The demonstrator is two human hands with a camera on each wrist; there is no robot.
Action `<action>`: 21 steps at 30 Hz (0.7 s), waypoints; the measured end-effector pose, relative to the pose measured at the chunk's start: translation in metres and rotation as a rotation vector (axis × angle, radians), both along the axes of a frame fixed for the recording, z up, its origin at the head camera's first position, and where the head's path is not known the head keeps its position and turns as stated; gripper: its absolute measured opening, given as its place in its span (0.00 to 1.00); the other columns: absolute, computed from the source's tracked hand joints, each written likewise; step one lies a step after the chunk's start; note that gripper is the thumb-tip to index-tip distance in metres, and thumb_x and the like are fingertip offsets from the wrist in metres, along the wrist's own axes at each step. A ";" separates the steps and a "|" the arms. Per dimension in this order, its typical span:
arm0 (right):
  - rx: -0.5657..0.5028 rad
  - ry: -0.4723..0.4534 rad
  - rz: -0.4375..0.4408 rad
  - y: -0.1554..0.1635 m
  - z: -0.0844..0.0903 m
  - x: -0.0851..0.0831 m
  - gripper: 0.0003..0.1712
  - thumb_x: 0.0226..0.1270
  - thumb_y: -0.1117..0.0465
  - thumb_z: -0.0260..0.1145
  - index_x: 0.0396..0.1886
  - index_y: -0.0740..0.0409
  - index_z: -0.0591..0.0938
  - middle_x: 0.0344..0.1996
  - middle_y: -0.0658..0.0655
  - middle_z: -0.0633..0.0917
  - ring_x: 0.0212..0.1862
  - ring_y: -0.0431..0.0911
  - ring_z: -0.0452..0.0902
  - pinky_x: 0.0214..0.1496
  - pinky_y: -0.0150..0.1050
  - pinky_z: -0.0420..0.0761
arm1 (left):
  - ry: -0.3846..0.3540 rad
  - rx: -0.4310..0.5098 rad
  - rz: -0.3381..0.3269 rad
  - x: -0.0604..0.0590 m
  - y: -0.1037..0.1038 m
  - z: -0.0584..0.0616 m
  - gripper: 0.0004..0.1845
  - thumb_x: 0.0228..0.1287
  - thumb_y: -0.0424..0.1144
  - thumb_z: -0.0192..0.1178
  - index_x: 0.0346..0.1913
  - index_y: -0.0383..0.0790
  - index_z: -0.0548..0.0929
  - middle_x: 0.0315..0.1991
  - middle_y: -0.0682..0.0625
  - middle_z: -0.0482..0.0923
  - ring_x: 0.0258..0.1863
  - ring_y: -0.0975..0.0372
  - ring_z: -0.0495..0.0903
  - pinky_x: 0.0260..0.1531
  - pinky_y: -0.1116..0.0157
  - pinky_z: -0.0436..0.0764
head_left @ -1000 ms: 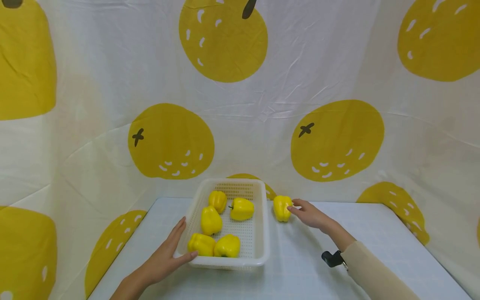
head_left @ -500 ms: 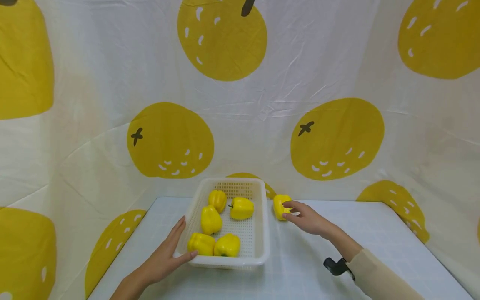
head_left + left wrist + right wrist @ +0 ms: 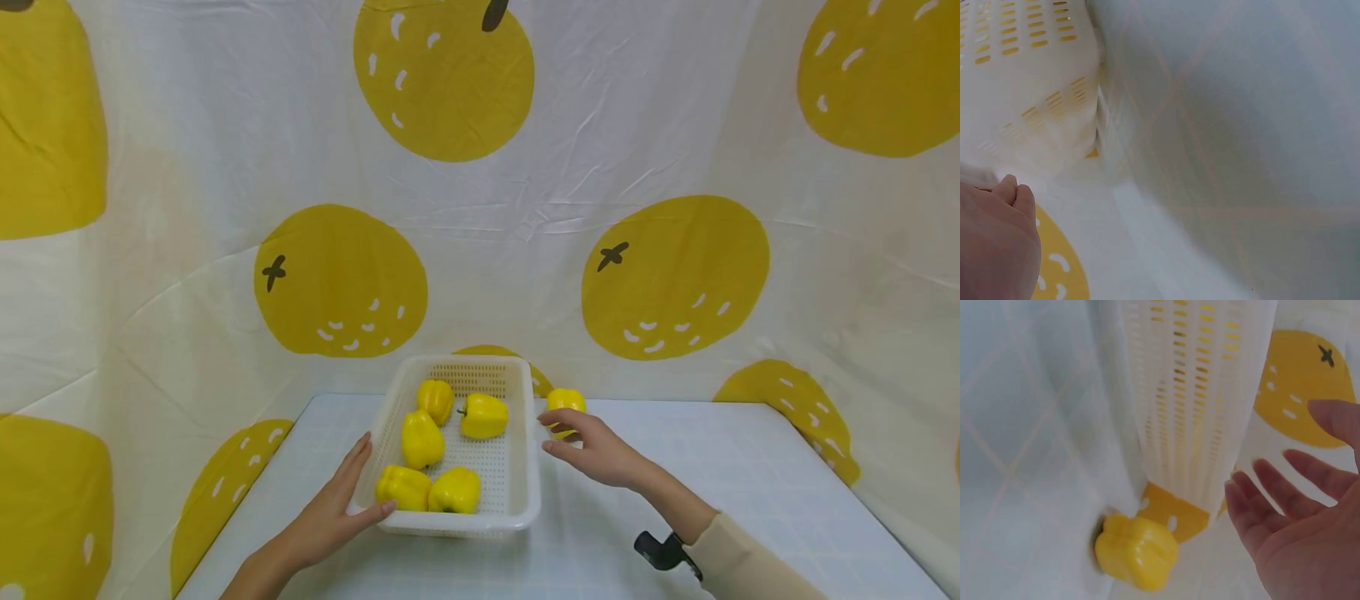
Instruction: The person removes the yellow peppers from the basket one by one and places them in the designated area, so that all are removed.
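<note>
A white perforated plastic basket (image 3: 510,467) stands on the table with several yellow bell peppers (image 3: 483,417) inside. My left hand (image 3: 322,525) holds its near left corner, thumb over the front rim and fingers along the left wall; in the left wrist view this hand (image 3: 997,240) shows at the basket's edge. My right hand (image 3: 600,450) hovers beside the right wall, fingers spread and loosely bent, nothing between them. Behind it, one more yellow bell pepper (image 3: 566,400) lies on the table, partly hidden in the head view; the right wrist view shows that pepper (image 3: 1138,550) apart from the hand.
The table (image 3: 675,467) has a pale blue checked cover. A white cloth (image 3: 495,275) printed with big yellow fruits hangs behind and at the sides. A black wrist camera mount (image 3: 663,550) sits at the right sleeve.
My right hand has moved left and nearer, from beside the loose pepper to in front of it, close to the basket's right rim. Left hand, basket and peppers stay put.
</note>
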State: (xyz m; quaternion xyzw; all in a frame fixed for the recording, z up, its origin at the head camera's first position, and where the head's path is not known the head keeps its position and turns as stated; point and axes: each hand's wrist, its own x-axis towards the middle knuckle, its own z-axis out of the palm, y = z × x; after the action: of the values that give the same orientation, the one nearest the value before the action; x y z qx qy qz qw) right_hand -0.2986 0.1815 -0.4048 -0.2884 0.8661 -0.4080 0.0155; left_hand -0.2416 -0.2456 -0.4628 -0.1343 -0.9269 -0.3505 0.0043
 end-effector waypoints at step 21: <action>0.073 0.022 0.195 -0.066 0.003 0.011 0.26 0.75 0.50 0.65 0.68 0.51 0.75 0.64 0.51 0.79 0.61 0.47 0.77 0.63 0.47 0.80 | 0.047 -0.004 -0.015 0.002 0.000 0.000 0.56 0.66 0.64 0.63 0.83 0.39 0.45 0.84 0.44 0.37 0.80 0.41 0.47 0.71 0.33 0.54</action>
State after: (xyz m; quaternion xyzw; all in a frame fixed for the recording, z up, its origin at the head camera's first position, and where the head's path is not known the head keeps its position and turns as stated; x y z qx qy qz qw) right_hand -0.2875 0.1160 -0.4017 -0.3749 0.8484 -0.3694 0.0563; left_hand -0.2398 -0.2456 -0.4626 -0.1496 -0.9262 -0.3452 0.0230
